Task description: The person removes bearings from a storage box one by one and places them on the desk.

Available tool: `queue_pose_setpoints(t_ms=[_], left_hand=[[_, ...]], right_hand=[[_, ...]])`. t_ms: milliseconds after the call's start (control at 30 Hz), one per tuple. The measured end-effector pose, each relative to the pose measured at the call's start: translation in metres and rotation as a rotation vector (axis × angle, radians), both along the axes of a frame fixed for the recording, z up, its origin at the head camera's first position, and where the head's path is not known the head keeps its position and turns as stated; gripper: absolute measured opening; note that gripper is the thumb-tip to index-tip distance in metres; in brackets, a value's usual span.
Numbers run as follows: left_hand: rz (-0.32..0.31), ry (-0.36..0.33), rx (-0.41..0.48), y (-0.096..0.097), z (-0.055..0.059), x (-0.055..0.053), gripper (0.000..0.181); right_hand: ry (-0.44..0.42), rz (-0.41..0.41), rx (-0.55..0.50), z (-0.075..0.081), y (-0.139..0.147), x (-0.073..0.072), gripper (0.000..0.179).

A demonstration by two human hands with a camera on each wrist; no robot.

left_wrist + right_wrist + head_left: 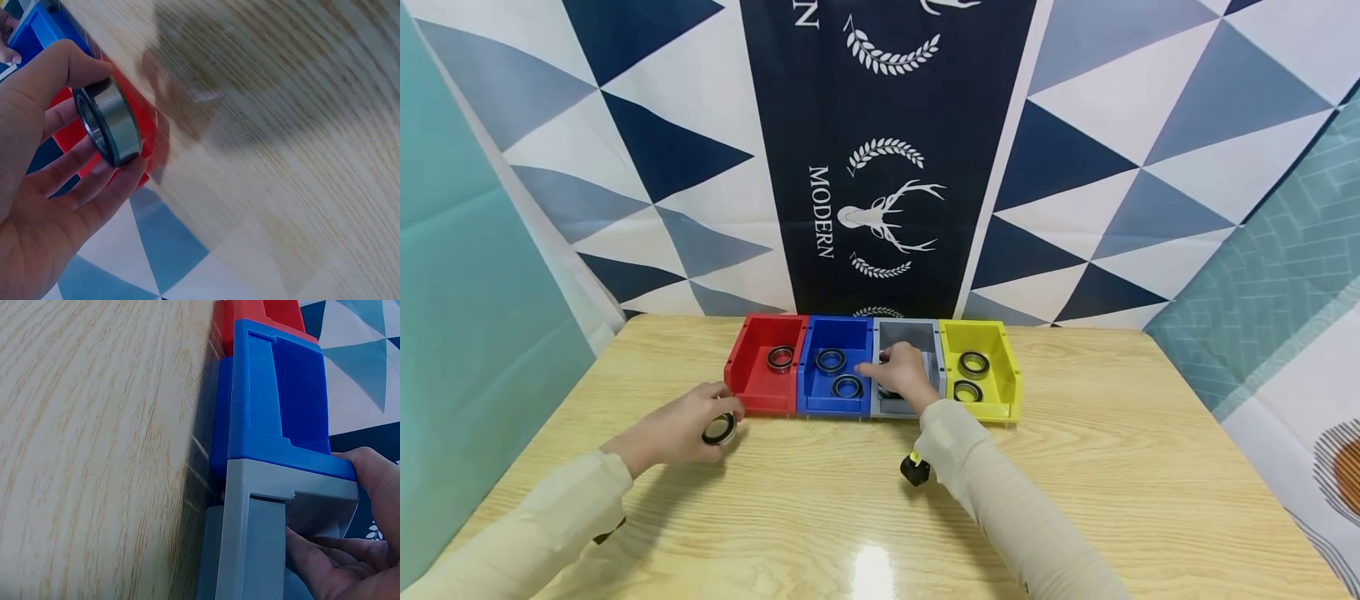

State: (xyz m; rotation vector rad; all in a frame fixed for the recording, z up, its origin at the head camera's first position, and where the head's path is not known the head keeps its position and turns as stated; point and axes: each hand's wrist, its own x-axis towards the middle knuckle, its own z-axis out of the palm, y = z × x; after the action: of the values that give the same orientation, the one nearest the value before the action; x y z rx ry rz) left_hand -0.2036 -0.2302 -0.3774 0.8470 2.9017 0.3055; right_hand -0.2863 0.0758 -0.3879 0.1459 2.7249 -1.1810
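My left hand (688, 423) is just in front of the red bin (751, 367), above the table. It pinches a ball bearing (124, 125), a steel ring with black edges, between thumb and fingertips. My right hand (904, 373) reaches into the grey bin (931, 350). In the right wrist view its thumb lies by the wall shared with the blue bin (300, 381), while the other fingers dip inside the grey one. A dark ring edge shows under that hand; whether the fingers grip it is hidden.
One bearing (781, 358) lies in the red bin. The blue bin holds two, and two more lie in the yellow bin (1007, 367) at the right end. The four bins stand side by side near the wooden table's (820, 500) back edge, before a patterned cloth (887, 100).
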Motion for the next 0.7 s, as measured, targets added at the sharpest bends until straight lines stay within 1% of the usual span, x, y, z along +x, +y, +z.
queue_pose_setpoints(t_ms=[67, 167, 233, 367, 467, 533, 700], left_hand=[[-0.024, -0.017, 0.013, -0.001, 0.000, -0.002, 0.039], [-0.042, -0.047, 0.025, -0.003, -0.002, -0.004, 0.038], [-0.052, -0.068, 0.028, -0.003, -0.003, -0.006, 0.038], [-0.079, -0.091, 0.034, -0.002, -0.006, -0.009, 0.037], [-0.086, -0.108, 0.036, -0.002, -0.007, -0.011, 0.037], [-0.097, -0.122, 0.038, -0.002, -0.007, -0.013, 0.038], [-0.121, -0.150, 0.039, -0.001, -0.007, -0.016, 0.038]], right_hand=[[0.010, 0.006, -0.001, 0.001, 0.000, 0.000, 0.040], [0.024, 0.014, 0.000, 0.001, 0.000, 0.001, 0.034], [0.033, 0.016, -0.002, 0.001, 0.000, 0.001, 0.034], [0.026, 0.014, -0.001, 0.000, 0.001, 0.001, 0.041], [0.018, 0.017, 0.006, 0.000, 0.001, 0.001, 0.044], [0.022, 0.014, 0.008, -0.001, 0.001, 0.001, 0.040], [0.028, 0.018, 0.014, -0.001, 0.002, 0.002, 0.042]])
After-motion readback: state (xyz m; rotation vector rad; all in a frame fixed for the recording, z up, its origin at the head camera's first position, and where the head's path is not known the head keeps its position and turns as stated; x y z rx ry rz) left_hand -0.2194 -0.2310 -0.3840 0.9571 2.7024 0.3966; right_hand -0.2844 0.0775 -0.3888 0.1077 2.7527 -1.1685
